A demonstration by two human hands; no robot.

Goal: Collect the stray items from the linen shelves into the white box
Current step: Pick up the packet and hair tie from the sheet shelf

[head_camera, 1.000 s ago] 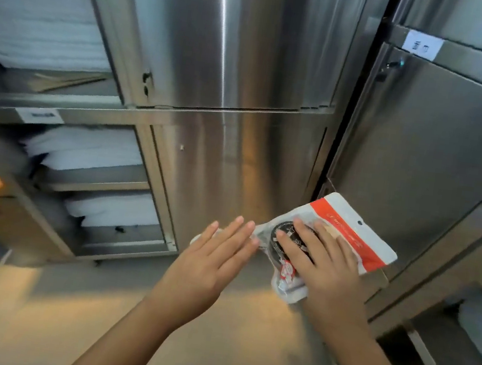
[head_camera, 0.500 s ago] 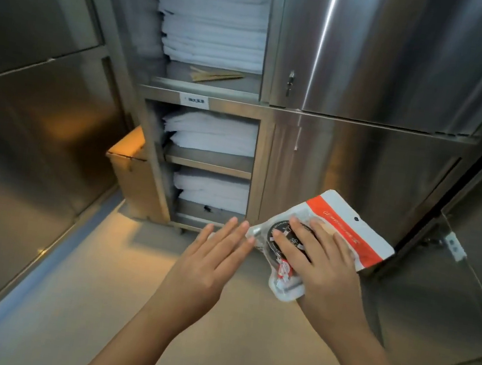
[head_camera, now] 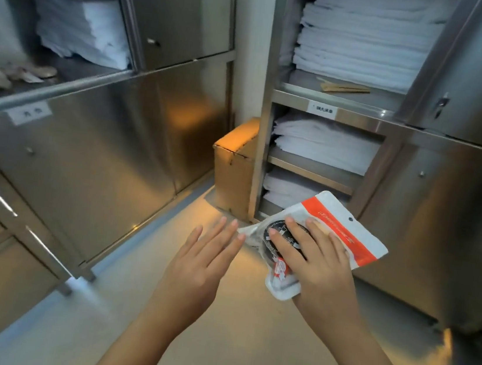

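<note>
Between the steel cabinets (head_camera: pixel 109 146), your right hand (head_camera: pixel 323 269) holds one stray item, a white-and-orange pouch (head_camera: pixel 346 234), above the floor (head_camera: pixel 242 351). Its fingers are spread across the top face; the thumb is hidden beneath. Your left hand (head_camera: pixel 201 266) is flat and holds nothing, with its fingertips just beside the pouch's corner. Contact cannot be confirmed. Judged progress: early. Tan sticks (head_camera: pixel 345 89) and crumpled paper (head_camera: pixel 9 73) lie uncollected on shelves. The white box is not in view. The pouch print is unreadable.
</note>
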